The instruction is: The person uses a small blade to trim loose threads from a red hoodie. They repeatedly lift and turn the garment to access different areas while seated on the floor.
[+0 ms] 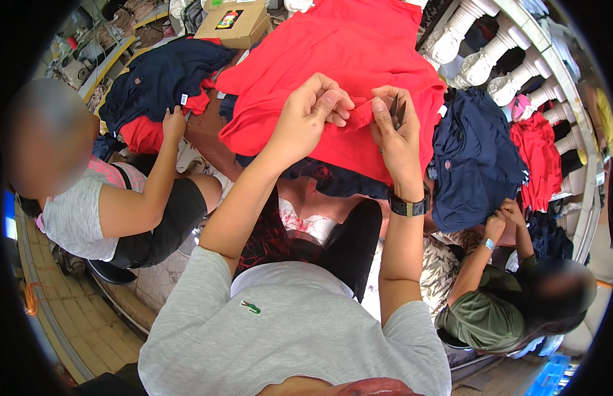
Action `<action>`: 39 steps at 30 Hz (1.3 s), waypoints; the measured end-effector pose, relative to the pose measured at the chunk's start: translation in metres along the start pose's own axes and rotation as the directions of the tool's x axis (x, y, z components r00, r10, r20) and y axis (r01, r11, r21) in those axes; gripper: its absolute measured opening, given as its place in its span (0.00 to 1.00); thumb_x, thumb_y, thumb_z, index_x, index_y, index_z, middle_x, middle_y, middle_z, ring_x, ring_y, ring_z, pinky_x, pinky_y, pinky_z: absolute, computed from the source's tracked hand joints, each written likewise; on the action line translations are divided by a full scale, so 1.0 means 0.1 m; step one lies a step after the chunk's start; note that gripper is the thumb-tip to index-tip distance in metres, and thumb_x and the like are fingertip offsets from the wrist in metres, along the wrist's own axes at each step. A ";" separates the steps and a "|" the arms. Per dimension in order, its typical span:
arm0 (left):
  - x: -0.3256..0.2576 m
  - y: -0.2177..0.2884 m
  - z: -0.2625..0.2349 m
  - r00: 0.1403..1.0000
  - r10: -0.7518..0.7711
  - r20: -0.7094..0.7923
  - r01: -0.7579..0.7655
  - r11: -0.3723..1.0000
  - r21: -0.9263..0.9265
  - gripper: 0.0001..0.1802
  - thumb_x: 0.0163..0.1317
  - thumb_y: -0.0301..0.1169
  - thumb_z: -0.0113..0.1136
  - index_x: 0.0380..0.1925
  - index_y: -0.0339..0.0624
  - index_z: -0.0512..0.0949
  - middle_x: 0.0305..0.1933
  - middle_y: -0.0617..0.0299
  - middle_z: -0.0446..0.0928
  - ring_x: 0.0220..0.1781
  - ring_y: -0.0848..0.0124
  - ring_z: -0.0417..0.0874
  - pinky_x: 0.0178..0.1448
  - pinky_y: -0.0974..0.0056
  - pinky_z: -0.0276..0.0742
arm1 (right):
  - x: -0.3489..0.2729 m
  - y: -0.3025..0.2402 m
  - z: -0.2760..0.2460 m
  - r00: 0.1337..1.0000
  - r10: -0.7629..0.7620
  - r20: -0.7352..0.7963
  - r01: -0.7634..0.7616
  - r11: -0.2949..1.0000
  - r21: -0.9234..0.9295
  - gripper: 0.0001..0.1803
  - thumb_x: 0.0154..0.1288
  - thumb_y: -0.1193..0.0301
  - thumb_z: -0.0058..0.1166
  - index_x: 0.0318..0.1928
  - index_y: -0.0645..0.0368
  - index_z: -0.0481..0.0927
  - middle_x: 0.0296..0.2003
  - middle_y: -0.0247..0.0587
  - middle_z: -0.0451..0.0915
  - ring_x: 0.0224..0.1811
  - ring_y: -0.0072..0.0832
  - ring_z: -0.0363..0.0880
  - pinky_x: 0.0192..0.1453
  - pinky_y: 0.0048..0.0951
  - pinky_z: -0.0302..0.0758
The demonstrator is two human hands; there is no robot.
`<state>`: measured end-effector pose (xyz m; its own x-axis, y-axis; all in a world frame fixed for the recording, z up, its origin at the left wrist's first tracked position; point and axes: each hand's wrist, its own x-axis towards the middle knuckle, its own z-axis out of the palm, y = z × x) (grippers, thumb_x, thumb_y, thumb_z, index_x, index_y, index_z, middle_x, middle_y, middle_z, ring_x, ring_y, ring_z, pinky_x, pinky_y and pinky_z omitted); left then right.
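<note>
A red garment lies spread over the pile in front of me. My right hand is closed round small dark thread snips, their pointed blades sticking up past the fingers. Its thumb and forefinger also pinch a raised red edge of the garment. Just left of that edge, my left hand has its thumb and fingertips drawn together. Whatever they pinch is too small to make out. Under the red cloth, dark navy fabric shows along the near side.
At left, a person in a grey top handles navy garments with red cloth beneath. Another person in a green top, at right, touches a navy garment. A cardboard box sits at the back. White columns line the right side.
</note>
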<state>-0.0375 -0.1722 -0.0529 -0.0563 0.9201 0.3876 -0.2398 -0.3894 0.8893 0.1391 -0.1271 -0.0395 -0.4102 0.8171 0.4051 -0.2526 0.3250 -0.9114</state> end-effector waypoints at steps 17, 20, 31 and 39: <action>-0.03 -0.10 0.02 0.996 -0.092 0.010 0.092 0.995 0.049 0.08 0.76 0.29 0.52 0.41 0.35 0.75 0.40 0.61 0.79 0.42 0.73 0.83 0.53 0.65 0.84 | 0.01 0.10 -0.01 0.987 -0.119 -0.110 0.083 0.955 -0.285 0.07 0.78 0.69 0.51 0.47 0.58 0.77 0.34 0.23 0.71 0.28 0.10 0.64 0.26 0.18 0.58; -0.06 -0.06 0.04 0.997 -0.072 -0.009 0.073 0.995 0.063 0.08 0.76 0.30 0.52 0.41 0.34 0.75 0.41 0.61 0.78 0.45 0.73 0.83 0.55 0.64 0.83 | -0.06 -0.01 0.03 0.885 -0.416 -0.211 0.252 0.807 -0.534 0.12 0.80 0.65 0.48 0.44 0.60 0.78 0.29 0.24 0.71 0.26 0.11 0.64 0.25 0.19 0.58; -0.20 -0.01 0.19 0.996 0.051 -0.069 -0.038 0.982 0.187 0.05 0.72 0.26 0.57 0.38 0.33 0.76 0.37 0.62 0.79 0.43 0.75 0.81 0.53 0.67 0.78 | -0.55 0.01 0.38 0.960 0.247 -0.132 -0.262 0.959 -0.107 0.26 0.82 0.54 0.36 0.34 0.61 0.76 0.20 0.22 0.58 0.20 0.11 0.52 0.23 0.19 0.49; -0.25 -0.01 0.22 0.990 0.128 -0.055 -0.100 0.928 0.358 0.03 0.67 0.21 0.60 0.35 0.33 0.76 0.35 0.63 0.78 0.38 0.78 0.77 0.44 0.70 0.74 | -0.48 0.04 0.35 0.951 0.269 -0.154 -0.274 0.962 -0.009 0.26 0.81 0.55 0.42 0.28 0.60 0.74 0.18 0.22 0.63 0.19 0.11 0.57 0.22 0.21 0.53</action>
<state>-0.0143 -0.1958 -0.0578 -0.1395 0.8636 0.4844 0.1304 -0.4689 0.8736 0.1269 -0.1822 -0.0602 -0.3226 0.9377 0.1288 -0.1225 0.0936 -0.9881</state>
